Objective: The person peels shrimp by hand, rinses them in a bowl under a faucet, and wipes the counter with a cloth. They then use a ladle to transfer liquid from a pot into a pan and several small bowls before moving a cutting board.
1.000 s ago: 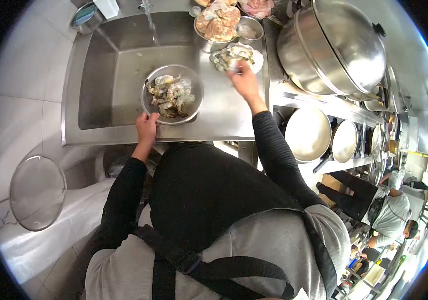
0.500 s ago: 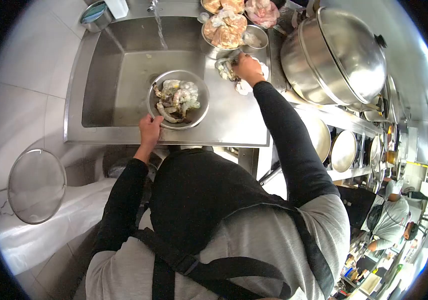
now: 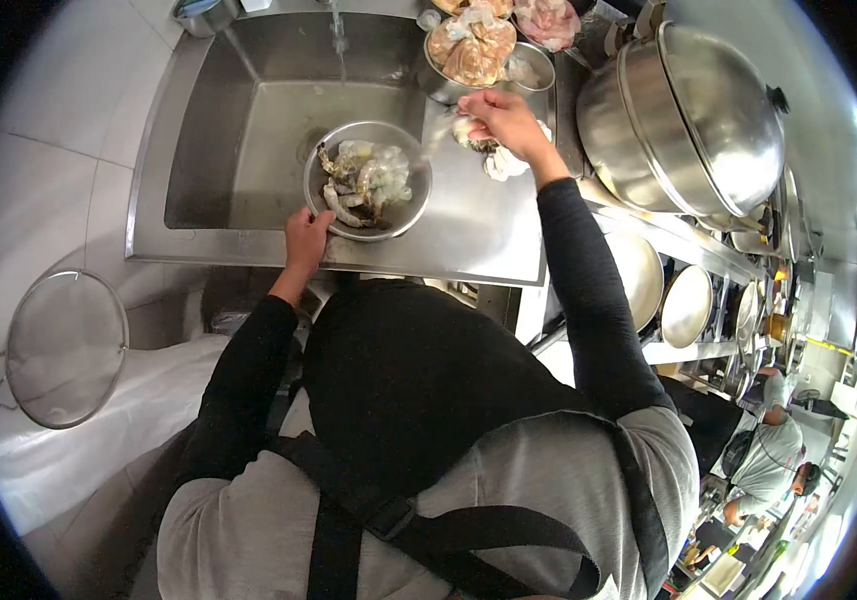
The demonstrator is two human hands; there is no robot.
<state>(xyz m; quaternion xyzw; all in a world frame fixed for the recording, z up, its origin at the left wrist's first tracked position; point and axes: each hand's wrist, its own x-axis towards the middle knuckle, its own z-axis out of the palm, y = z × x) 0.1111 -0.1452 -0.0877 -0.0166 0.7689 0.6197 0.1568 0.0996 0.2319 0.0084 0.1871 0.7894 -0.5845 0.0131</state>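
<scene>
A round metal bowl [image 3: 419, 200] straddles the sink's right edge, holding several greyish shrimp [image 3: 367, 178]. My left hand [image 3: 306, 240] is closed on its near rim, thumb on top. Over the steel counter, my right hand [image 3: 509, 122] is pinched, fingertips pointing left. A pale, motion-blurred shrimp [image 3: 437, 132] trails from those fingers toward the bowl; its outline is smeared. Under the right hand lie more whitish pieces [image 3: 505, 164], partly hidden by it.
Water runs from a tap into the steel sink [image 3: 249, 150]. Behind my right hand stand a container of bagged orange-brown food [image 3: 471, 52] and a small metal bowl [image 3: 529, 68]. A large lidded pot [image 3: 684, 120] is at the right. Another person [image 3: 769, 455] works farther right.
My right hand has lifted from the pile on the counter, its fingers now pointing left with a blurred shrimp. My left hand stays on the bowl rim. The whole view has shifted slightly.
</scene>
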